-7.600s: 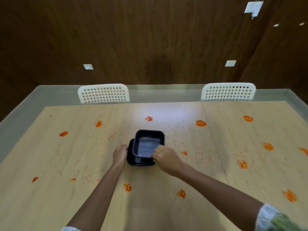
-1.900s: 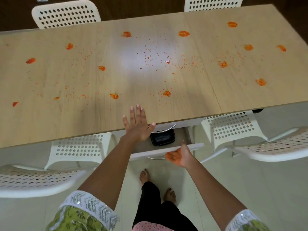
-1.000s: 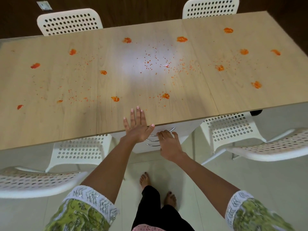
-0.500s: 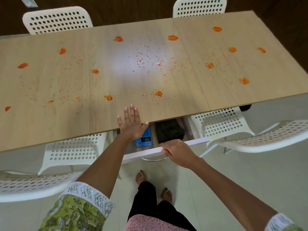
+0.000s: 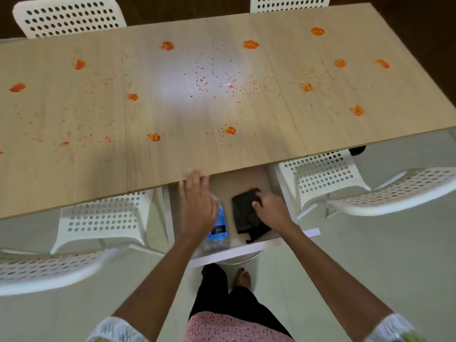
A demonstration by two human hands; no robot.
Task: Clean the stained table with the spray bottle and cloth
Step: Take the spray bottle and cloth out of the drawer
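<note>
One desk (image 5: pixel 320 124) carries the mess. On it lie thirteen larger orange stains (image 5: pixel 250 44), plus a scatter of tiny orange specks (image 5: pixel 204 82) too many to count. Four white perforated chairs (image 5: pixel 69 16) show around it: two at the far side, two at the near side. One drawer (image 5: pixel 232 253) stands open, holding one bottle (image 5: pixel 218 230) and one dark cloth (image 5: pixel 243 213). Two hands (image 5: pixel 197 203) are in view, and one bare foot (image 5: pixel 243 277).

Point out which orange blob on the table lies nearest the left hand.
The blob just beyond the left hand, close to the table's near edge; the other near blob sits farther left.
</note>
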